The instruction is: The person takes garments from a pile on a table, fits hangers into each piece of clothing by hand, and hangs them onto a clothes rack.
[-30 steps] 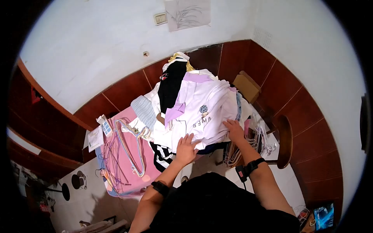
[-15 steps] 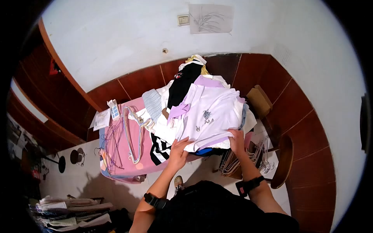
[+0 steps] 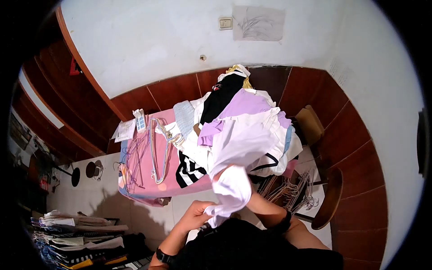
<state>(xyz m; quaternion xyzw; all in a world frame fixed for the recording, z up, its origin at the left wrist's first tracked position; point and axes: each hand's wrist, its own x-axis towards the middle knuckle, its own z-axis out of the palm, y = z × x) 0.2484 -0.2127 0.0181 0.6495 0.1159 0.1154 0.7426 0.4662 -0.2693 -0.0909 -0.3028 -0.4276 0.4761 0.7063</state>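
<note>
A white T-shirt (image 3: 231,191) hangs bunched in front of me, its upper part stretching back over the clothes pile. My left hand (image 3: 198,215) is closed on its near edge, close to my body. Folds of the shirt cover most of my right hand (image 3: 219,173); only a bit of skin shows at the cloth's far left side, and its fingers are hidden. My right forearm (image 3: 266,208) comes in behind the cloth from the right. Beneath the shirt, a lilac garment (image 3: 245,104) lies on the pile, beside a black garment (image 3: 220,100).
Colored hangers (image 3: 155,150) lie on the pink-covered table (image 3: 193,191), left of the pile. More hangers (image 3: 294,191) sit to the right, near a wooden chair (image 3: 330,198) and a cardboard box (image 3: 310,125). Hung clothes (image 3: 85,245) stand at lower left.
The shirt, earlier spread flat with its print showing, is now gathered and pulled toward me. My left hand came nearer my body; my right hand swung left into the cloth.
</note>
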